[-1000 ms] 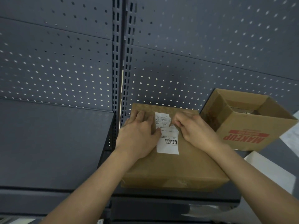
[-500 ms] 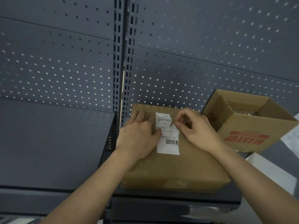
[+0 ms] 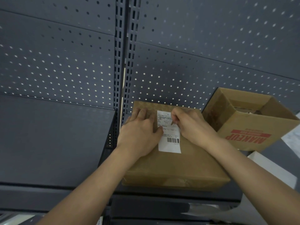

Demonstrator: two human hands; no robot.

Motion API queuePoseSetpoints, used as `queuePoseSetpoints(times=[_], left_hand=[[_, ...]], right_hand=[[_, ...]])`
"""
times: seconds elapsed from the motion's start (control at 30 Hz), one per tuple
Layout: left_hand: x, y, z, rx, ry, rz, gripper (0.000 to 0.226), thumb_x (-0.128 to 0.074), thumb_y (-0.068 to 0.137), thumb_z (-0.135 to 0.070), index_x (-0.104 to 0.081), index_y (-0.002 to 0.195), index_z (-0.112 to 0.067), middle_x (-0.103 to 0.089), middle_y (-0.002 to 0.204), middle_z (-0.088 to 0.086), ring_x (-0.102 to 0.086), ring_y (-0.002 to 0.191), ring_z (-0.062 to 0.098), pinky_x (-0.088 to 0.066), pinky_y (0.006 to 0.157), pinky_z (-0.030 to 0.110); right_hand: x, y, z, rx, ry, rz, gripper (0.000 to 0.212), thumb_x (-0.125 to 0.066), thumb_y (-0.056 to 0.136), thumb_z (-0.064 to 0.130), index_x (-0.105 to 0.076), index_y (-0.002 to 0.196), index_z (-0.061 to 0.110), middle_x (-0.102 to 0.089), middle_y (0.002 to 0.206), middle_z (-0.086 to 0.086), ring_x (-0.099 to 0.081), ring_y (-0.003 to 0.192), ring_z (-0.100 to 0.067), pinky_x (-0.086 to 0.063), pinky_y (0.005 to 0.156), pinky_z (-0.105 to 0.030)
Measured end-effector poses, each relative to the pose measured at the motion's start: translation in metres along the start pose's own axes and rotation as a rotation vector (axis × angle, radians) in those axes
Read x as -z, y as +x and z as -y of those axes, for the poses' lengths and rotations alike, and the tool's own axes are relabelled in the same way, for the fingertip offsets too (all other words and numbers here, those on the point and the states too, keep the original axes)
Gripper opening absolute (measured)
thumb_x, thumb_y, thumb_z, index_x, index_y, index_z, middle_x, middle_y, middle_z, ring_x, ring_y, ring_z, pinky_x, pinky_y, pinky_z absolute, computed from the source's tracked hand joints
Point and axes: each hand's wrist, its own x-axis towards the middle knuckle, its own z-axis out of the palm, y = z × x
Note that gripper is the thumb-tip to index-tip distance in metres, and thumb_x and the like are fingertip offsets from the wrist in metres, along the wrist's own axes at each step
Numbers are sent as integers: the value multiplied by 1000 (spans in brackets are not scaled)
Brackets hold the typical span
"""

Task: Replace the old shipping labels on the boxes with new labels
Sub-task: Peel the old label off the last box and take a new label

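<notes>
A flat brown cardboard box (image 3: 175, 166) lies on a dark shelf in front of me. A white shipping label (image 3: 169, 140) with a barcode is stuck on its top. My left hand (image 3: 139, 133) lies flat on the box beside the label's left edge, thumb touching the label. My right hand (image 3: 193, 127) has its fingers curled at the label's upper right part, where the paper looks torn and lifted, and pinches it there.
An open cardboard box (image 3: 253, 125) with red print stands to the right, touching the perforated back panel (image 3: 194, 62). A white sheet or box (image 3: 269, 169) lies at the lower right. A dark shelf (image 3: 48, 143) extends to the left.
My right hand lifted slightly off the label's upper right edge, then came back down with curled fingers onto the torn part. The left hand and box stayed put.
</notes>
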Motion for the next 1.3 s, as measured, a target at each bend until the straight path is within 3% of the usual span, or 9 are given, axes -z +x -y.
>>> queuePoseSetpoints(times=[0.23,0.33,0.43,0.53,0.63,0.77,0.9,1.1,1.3], left_hand=[[2,-1,0,1,-16,12,61,-37,99,-52,-34,152,-22,-21,161,2,-6,151,20,-28,114,43],[2,-1,0,-2,-21,14,61,-38,99,-51,-34,151,-21,-21,161,2,-6,151,20,-29,114,44],[2,-1,0,-2,-24,15,60,-38,99,-51,-37,150,-21,-23,160,1,-7,151,20,-29,114,45],[2,0,0,4,-22,25,60,-38,98,-51,-36,150,-21,-23,160,2,-6,151,21,-29,114,45],[2,-1,-1,8,-17,26,60,-37,98,-52,-35,151,-22,-21,161,3,-5,151,21,-28,114,44],[2,0,0,8,-12,30,62,-37,98,-52,-34,152,-22,-21,161,3,-5,151,21,-27,115,44],[2,0,0,9,-13,30,62,-37,98,-52,-32,152,-22,-19,163,4,-4,152,22,-26,116,45],[3,-1,0,10,-16,30,62,-36,99,-52,-31,153,-22,-19,163,4,-3,152,22,-25,116,46],[3,-1,0,7,-17,35,61,-36,99,-51,-33,152,-21,-19,162,5,-3,152,23,-26,116,45]], right_hand=[[3,-3,-6,-157,254,66,30,-54,91,2,-44,80,28,-57,84,9,-54,83,-8,-47,75,-33],[5,-4,-9,-207,365,97,21,-52,98,10,-57,108,29,-64,92,12,-59,91,0,-49,82,-27],[10,-4,-9,-244,418,91,36,-54,100,19,-54,134,29,-66,96,8,-61,91,-2,-46,82,-18],[15,-3,-13,-236,361,87,33,-63,95,27,-62,128,23,-56,108,5,-58,94,-4,-44,86,-15],[15,-3,-16,-199,311,133,19,-70,90,27,-73,108,24,-57,100,7,-57,86,-2,-39,76,-6],[14,-5,-13,-121,258,73,6,-69,91,19,-75,92,19,-60,92,7,-57,85,-6,-40,77,-11],[15,-6,-9,-112,222,69,8,-63,94,17,-69,90,16,-60,89,8,-55,85,-10,-39,77,-22],[28,-7,-6,-250,396,165,13,-58,98,19,-66,88,22,-67,83,6,-60,80,-7,-45,70,-15],[26,-8,-6,-275,456,107,10,-65,93,24,-71,100,25,-71,79,9,-67,80,-8,-54,85,-38]])
